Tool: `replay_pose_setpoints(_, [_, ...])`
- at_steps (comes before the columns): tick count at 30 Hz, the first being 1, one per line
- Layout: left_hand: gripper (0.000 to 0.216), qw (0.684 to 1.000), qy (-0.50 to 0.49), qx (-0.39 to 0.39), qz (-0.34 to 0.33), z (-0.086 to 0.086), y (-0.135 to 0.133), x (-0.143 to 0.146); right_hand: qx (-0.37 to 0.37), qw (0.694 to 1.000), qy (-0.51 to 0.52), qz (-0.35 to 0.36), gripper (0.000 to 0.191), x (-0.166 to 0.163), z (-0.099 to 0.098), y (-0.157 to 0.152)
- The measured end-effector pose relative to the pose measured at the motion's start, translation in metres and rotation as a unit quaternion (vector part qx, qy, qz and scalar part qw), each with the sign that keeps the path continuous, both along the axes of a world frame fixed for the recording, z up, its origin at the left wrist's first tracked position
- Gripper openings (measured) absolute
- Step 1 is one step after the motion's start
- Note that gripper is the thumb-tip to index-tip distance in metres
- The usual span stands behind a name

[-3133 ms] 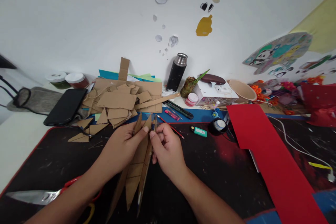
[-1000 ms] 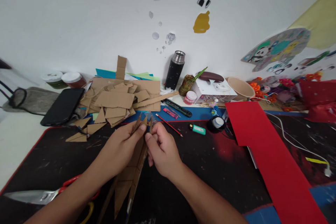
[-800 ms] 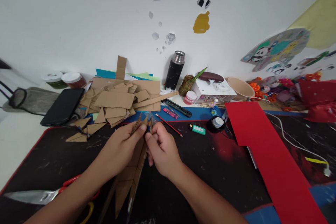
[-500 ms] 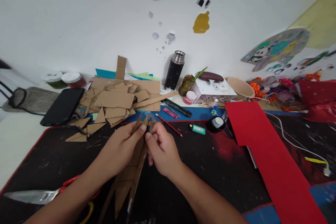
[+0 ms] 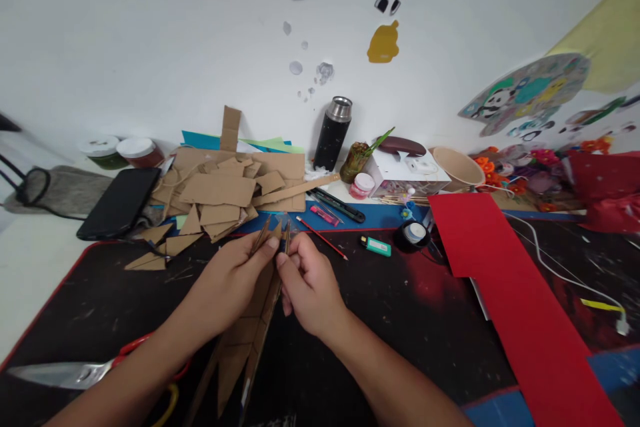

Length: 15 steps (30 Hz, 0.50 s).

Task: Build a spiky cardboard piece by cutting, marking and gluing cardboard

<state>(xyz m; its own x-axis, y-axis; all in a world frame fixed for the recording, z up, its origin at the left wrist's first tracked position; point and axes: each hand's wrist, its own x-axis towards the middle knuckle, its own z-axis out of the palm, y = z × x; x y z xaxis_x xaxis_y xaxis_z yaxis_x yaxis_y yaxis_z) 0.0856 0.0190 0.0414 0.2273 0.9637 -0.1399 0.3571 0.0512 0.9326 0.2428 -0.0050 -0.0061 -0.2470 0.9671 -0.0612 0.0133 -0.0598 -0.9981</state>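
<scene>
Both hands meet at the far end of a long folded cardboard piece [image 5: 240, 347] with pointed flaps, which stretches back toward me. My left hand [image 5: 237, 270] pinches its upper left edge between thumb and fingers. My right hand [image 5: 309, 283] is closed on the upper right edge, thumb on the near side. Pointed cardboard tips poke up above the fingers, with a small clear strip, perhaps tape, between them. The fingers hide the part between the hands. Beneath my left forearm lie scissors [image 5: 65, 375] with red handles, partly covered.
Cardboard scraps [image 5: 220, 192] pile up behind my left hand. Beyond my right hand lie a red pencil [image 5: 323, 238], a green lighter [image 5: 376, 246] and a box cutter [image 5: 337, 205]. A black flask [image 5: 333, 135] stands by the wall. Red paper [image 5: 520, 307] covers the right side.
The near end of the cardboard piece has shifted very slightly to the left. Both hands keep their grip in the same place.
</scene>
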Motion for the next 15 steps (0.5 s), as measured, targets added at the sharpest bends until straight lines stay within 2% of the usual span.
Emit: replay_pose_setpoints(15, [0.041, 0.999, -0.015, -0.017, -0.023, 0.0014, 0.0011, -0.0014, 0.005, 1.0, -0.013, 0.015, 0.027, 0.0021, 0.0035, 0.0005])
